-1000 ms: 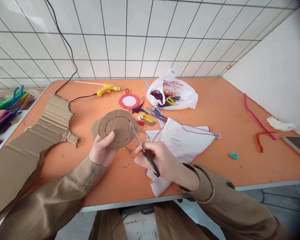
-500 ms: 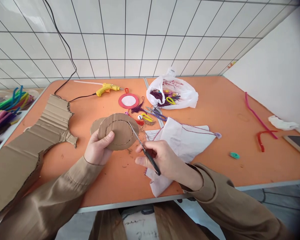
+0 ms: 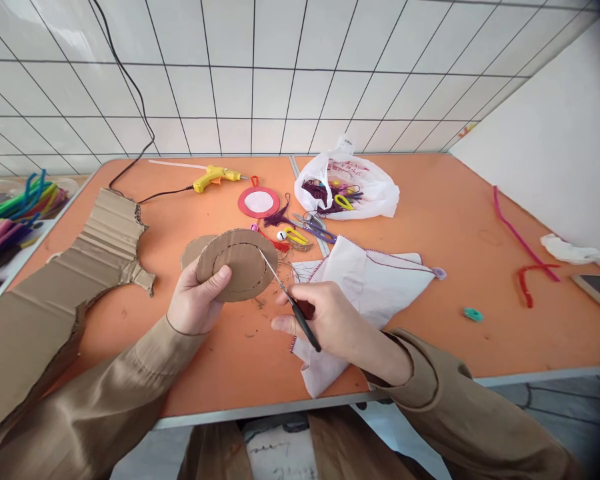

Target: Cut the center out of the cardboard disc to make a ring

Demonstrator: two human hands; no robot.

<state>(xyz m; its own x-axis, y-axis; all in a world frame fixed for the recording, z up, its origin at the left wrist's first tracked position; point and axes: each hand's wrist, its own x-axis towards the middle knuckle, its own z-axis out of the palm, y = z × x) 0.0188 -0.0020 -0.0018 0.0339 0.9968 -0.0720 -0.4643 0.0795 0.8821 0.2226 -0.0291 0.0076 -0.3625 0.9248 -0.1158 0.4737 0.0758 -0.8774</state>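
Table (image 3: 480,347): cardboard sheet (image 3: 55,293) at left; glue gun (image 3: 213,178) at back; bag (image 3: 347,187) right of it; cloth (image 3: 365,287) in front of bag.

Bare left hand (image 3: 196,303), bare right hand (image 3: 325,319), loose tan sleeves — long, cuffed at wrists

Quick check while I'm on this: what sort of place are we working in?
Most likely a craft or hobby workroom: an orange table against a white tiled wall, with a yellow glue gun, coloured pipe cleaners and cut cardboard.
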